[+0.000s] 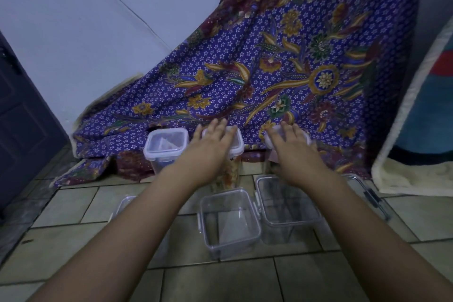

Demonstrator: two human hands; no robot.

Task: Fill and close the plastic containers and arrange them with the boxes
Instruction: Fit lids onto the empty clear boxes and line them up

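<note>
I pressed my left hand (213,144), fingers spread flat, on the lid of the middle tub (236,152), which stood on the tiled floor (73,208) and held pale, yellowish contents that showed dimly through its clear side. My right hand (291,147) lay the same way, palm down and fingers splayed, over the lid of the right tub (270,141); neither hand was curled around anything. Motion blur smeared that right tub, so I could not tell what it held, if anything. A third lidded tub (166,146) stood just left of my left hand, untouched, its white clasp showing at the front. All three sat in a row along the hem of a purple batik cloth (282,68) draped against the wall (73,19). Nearer to me, two open tubs stood side by side on the tiles: a smaller one (229,222) and a larger one (288,208) to its right, partly under my right forearm. A clear lid (372,196) with a dark clasp lay on the tiles at the right. A bit of another lid (122,206) peeked out from behind my left forearm.
</note>
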